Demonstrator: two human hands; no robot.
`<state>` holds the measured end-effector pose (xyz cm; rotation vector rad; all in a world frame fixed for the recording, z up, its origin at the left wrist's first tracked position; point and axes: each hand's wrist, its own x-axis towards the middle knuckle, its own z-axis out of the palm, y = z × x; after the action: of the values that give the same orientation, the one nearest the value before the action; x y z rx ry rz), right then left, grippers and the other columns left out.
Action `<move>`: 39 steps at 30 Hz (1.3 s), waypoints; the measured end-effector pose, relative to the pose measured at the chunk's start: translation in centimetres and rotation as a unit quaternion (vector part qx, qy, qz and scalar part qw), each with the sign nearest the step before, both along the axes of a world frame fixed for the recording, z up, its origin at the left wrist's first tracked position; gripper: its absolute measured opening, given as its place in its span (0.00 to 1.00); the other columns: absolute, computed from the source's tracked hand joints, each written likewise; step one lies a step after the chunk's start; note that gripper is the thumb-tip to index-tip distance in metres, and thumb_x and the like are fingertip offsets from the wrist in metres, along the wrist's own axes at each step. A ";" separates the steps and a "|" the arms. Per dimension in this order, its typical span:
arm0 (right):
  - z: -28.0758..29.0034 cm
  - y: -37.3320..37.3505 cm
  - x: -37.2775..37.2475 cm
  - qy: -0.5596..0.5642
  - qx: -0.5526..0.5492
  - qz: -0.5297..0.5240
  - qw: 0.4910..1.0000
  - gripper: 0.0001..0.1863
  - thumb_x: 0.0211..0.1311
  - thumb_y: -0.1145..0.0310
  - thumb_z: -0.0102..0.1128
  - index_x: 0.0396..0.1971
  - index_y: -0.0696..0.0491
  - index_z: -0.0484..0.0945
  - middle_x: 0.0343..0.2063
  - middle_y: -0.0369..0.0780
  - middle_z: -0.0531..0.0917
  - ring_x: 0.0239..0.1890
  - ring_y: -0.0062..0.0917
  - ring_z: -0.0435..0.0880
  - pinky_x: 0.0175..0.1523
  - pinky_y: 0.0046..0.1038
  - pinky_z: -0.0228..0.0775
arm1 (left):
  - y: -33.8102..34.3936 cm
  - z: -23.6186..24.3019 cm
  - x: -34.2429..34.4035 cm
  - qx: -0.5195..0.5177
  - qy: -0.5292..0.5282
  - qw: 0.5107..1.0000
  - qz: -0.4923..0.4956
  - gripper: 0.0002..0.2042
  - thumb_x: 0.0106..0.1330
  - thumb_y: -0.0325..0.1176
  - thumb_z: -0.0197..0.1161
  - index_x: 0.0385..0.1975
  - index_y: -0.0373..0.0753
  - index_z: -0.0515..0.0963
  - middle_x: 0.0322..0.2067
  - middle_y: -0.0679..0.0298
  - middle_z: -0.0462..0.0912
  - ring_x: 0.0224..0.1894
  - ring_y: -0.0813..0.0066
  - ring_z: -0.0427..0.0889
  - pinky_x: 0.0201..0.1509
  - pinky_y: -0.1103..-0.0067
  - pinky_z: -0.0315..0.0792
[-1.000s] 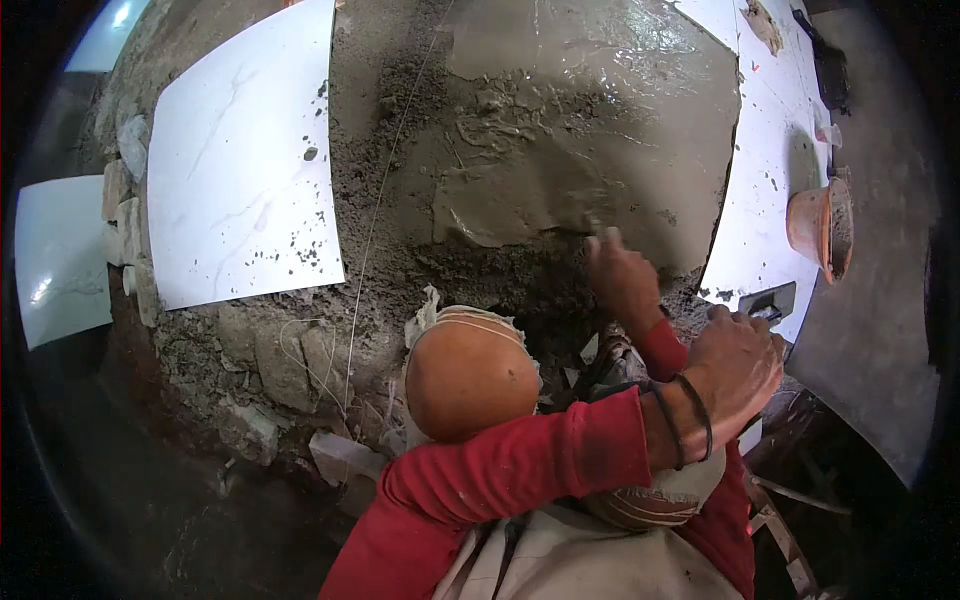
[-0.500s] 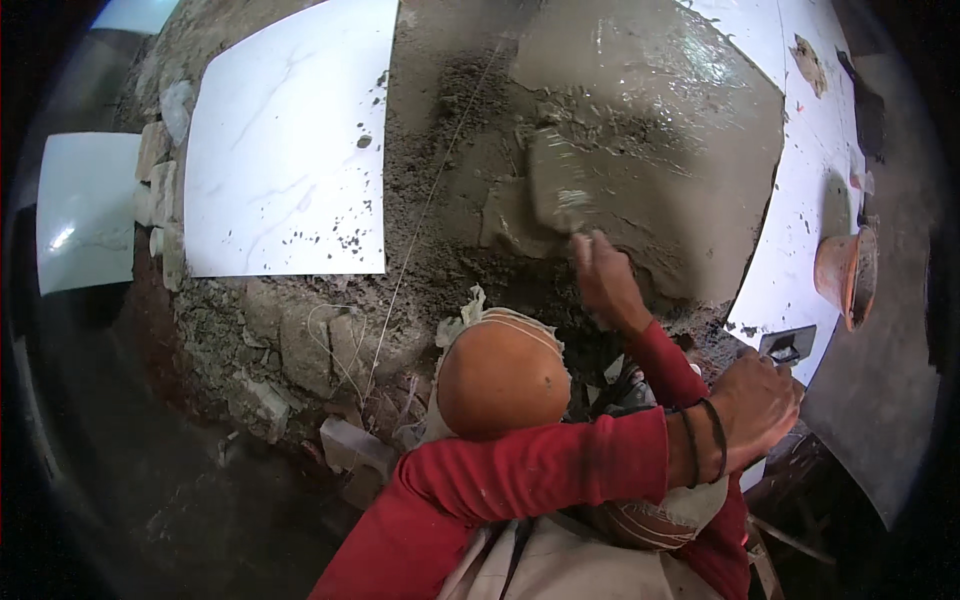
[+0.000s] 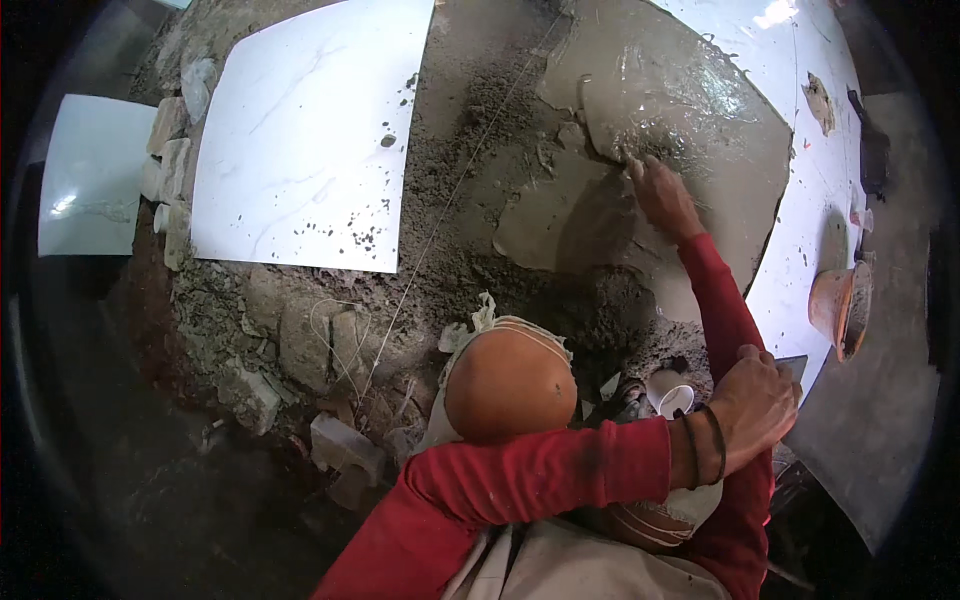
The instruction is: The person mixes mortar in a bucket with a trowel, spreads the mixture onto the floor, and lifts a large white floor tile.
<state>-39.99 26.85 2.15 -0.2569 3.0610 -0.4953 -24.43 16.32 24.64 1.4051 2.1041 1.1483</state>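
My right hand is closed around the handle of a trowel, ahead and right of centre. The mortar-smeared trowel blade lies against the wet grey mortar, and its outline is hard to separate from it. My left arm crosses in front of me to the right. The left hand is bent at the wrist, fingers curled, over my right forearm; whatever they may hold is hidden. Two dark bands circle that wrist. Left of the mortar lies a large white veined tile, spotted with mortar crumbs.
A thin string runs between tile and mortar. White tiles border the right, with a clay pot on them. A white cup stands beside my bare knee. Bricks and rubble lie left.
My right hand has swept the trowel forward and right across the mortar. The white cup has come into sight. My left hand stays about where it was; the view has shifted slightly.
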 end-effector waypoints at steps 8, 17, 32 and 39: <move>2.0 -12.9 7.2 -0.124 -0.139 0.041 0.982 0.17 0.70 0.57 0.46 0.38 0.58 0.72 0.18 0.53 0.79 0.24 0.53 0.80 0.29 0.50 0.72 | 2.9 -2.7 1.1 0.053 -0.032 0.994 0.088 0.10 0.61 0.37 0.56 0.35 0.41 0.80 0.33 0.63 0.81 0.35 0.70 0.81 0.39 0.71 0.68; 2.6 0.7 3.8 0.036 0.085 -0.023 0.995 0.20 0.67 0.49 0.50 0.45 0.51 0.75 0.16 0.49 0.78 0.18 0.42 0.80 0.19 0.40 0.67 | 1.6 -1.6 0.2 0.035 0.011 0.999 0.009 0.18 0.61 0.36 0.53 0.50 0.35 0.72 0.35 0.61 0.80 0.32 0.65 0.79 0.36 0.65 0.70; 3.7 -2.5 4.7 -0.117 -0.165 0.060 0.978 0.20 0.69 0.52 0.50 0.46 0.54 0.77 0.27 0.54 0.81 0.28 0.46 0.82 0.33 0.42 0.72 | 0.8 -0.8 -0.8 0.044 0.007 0.998 -0.034 0.18 0.64 0.36 0.50 0.49 0.32 0.73 0.35 0.54 0.79 0.35 0.62 0.80 0.37 0.66 0.71; 3.9 2.8 9.3 -0.089 0.148 -0.023 0.985 0.15 0.67 0.58 0.54 0.45 0.51 0.76 0.22 0.49 0.80 0.28 0.40 0.83 0.29 0.38 0.72 | 1.7 -1.5 -0.5 0.054 -0.001 0.999 0.000 0.16 0.66 0.35 0.49 0.48 0.32 0.73 0.35 0.54 0.79 0.34 0.60 0.80 0.35 0.67 0.72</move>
<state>-30.70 29.68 6.00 -0.1243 2.9156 -0.0544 -24.96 17.99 23.19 1.4484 2.0688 1.2797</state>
